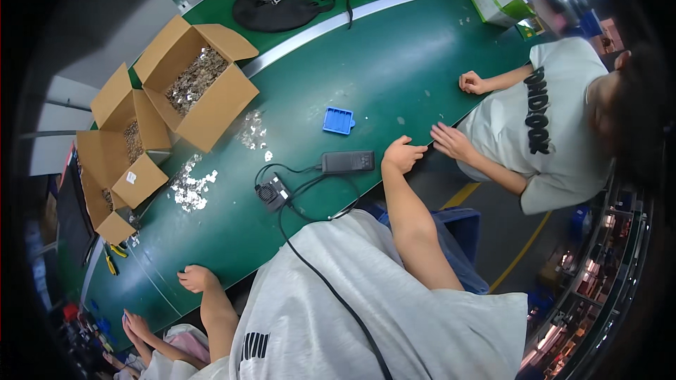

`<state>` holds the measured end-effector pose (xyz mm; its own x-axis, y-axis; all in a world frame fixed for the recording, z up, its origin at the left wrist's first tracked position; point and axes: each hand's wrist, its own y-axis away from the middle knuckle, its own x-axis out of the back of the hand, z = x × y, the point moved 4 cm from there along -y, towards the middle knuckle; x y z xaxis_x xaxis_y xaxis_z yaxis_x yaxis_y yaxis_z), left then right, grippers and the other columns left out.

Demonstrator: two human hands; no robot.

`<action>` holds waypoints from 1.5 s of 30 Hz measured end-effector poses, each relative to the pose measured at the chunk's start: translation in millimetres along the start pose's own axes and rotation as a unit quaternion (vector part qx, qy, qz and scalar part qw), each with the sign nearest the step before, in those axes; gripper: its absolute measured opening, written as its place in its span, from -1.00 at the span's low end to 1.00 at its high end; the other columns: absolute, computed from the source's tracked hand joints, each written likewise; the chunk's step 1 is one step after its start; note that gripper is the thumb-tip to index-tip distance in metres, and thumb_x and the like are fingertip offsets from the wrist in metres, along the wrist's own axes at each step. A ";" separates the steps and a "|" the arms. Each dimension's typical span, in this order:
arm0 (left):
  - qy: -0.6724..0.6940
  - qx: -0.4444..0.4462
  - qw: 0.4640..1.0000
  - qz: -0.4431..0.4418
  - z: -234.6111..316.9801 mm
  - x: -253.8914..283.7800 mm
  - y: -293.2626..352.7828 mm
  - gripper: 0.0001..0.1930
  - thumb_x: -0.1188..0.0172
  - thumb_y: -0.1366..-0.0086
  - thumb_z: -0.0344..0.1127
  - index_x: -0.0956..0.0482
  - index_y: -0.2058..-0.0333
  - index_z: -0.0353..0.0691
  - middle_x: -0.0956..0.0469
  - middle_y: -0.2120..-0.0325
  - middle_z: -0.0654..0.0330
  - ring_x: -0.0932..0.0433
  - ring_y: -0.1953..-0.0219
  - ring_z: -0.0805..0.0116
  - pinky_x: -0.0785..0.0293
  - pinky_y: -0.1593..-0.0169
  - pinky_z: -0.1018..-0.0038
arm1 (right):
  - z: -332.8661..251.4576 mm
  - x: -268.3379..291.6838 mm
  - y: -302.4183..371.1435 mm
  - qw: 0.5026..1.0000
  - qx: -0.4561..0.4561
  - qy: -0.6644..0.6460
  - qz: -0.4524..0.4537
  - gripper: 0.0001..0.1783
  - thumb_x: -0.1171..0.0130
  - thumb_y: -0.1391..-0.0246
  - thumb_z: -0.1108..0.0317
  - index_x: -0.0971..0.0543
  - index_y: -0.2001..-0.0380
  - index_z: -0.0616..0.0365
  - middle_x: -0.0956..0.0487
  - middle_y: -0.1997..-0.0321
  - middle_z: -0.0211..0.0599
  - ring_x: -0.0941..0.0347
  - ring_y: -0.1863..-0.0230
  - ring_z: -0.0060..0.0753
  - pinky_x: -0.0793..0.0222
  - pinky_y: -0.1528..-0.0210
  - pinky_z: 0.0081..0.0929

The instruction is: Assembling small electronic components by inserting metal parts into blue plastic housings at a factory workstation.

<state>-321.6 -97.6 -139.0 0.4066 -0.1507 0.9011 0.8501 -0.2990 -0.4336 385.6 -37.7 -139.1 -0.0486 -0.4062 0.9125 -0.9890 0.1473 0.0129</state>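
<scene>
By the table edge (373, 187) lies the right hand (403, 155).

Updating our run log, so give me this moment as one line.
left hand: at green table edge; right hand: near black adapter; blue tray: on table; cartons: open

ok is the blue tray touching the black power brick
No, the blue tray lies apart from the black power brick, with a strip of green tabletop showing between them.
</scene>
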 end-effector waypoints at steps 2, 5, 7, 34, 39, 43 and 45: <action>0.010 0.006 1.000 0.010 -8.9 -8.4 -2.5 -0.62 0.14 -0.24 -0.16 -0.45 0.00 -0.01 -0.47 0.03 0.24 -0.42 -0.04 0.20 -0.33 -0.05 0.19 | -1.1 -0.5 3.4 1.000 0.013 -0.005 0.003 -0.30 0.15 -0.12 0.07 -0.10 -0.20 0.35 -0.41 0.09 0.11 -0.49 0.18 0.14 -0.43 0.16 -0.05; 0.002 -0.028 0.998 0.051 -9.3 -17.0 -5.5 -0.62 0.14 -0.24 -0.15 -0.47 0.01 -0.02 -0.48 0.04 0.21 -0.45 0.00 0.16 -0.38 0.00 0.16 | -3.3 2.9 1.6 1.000 0.015 -0.016 0.006 -0.29 0.15 -0.13 0.06 -0.10 -0.20 0.37 -0.41 0.09 0.11 -0.49 0.18 0.13 -0.44 0.19 -0.04; -0.025 -0.025 0.999 -0.035 4.1 -16.7 -1.9 -0.64 0.12 -0.24 -0.13 -0.49 0.04 -0.02 -0.51 0.07 0.18 -0.50 0.07 0.12 -0.44 0.08 0.14 | -1.9 9.4 -4.2 0.999 0.011 0.006 0.032 -0.29 0.15 -0.13 0.05 -0.10 -0.20 0.38 -0.41 0.09 0.11 -0.50 0.18 0.11 -0.47 0.22 -0.05; 0.039 -0.336 0.939 0.069 137.1 -64.5 -8.3 -0.81 -0.01 -0.12 -0.23 -0.58 0.38 -0.09 -0.58 0.39 0.20 -0.56 0.43 0.23 -0.46 0.44 0.26 | 14.1 20.6 1.0 0.989 0.046 -0.141 -0.026 -0.36 -0.14 0.04 0.22 -0.25 -0.12 0.18 -0.30 -0.13 0.03 -0.16 -0.22 0.03 -0.11 -0.16 0.04; 0.044 -0.382 0.920 0.078 182.7 -45.3 -16.9 -0.82 -0.02 -0.10 -0.26 -0.59 0.42 -0.11 -0.59 0.43 0.19 -0.56 0.47 0.24 -0.45 0.48 0.27 | -69.0 65.5 71.4 0.915 0.275 -0.215 -0.201 -0.56 -0.16 0.06 0.14 -0.51 0.14 0.18 -0.45 0.07 -0.02 -0.32 -0.04 0.03 -0.26 -0.06 -0.15; 0.050 -0.400 0.912 0.073 209.9 -33.8 -3.5 -0.83 -0.03 -0.09 -0.28 -0.60 0.45 -0.14 -0.59 0.46 0.17 -0.56 0.49 0.25 -0.44 0.51 0.29 | -91.4 29.3 105.9 0.923 0.294 0.025 -0.247 -0.31 -0.21 0.10 -0.14 -0.40 0.01 0.11 -0.39 0.00 -0.21 -0.26 -0.09 -0.17 -0.21 0.00 -0.20; 0.042 -0.387 0.918 0.069 207.9 -32.9 -9.0 -0.84 -0.04 -0.09 -0.29 -0.60 0.47 -0.15 -0.59 0.48 0.16 -0.56 0.51 0.26 -0.43 0.52 0.29 | -87.1 9.5 107.1 0.918 0.295 0.102 -0.244 -0.29 -0.25 0.12 -0.14 -0.39 0.00 0.09 -0.40 0.01 -0.21 -0.26 -0.09 -0.19 -0.21 0.01 -0.23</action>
<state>-273.0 105.9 -163.4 0.4371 -0.2993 0.8481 0.2861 -0.8477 -0.4466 291.4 52.7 -93.4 0.3884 -0.1079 0.9151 -0.7923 -0.5462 0.2719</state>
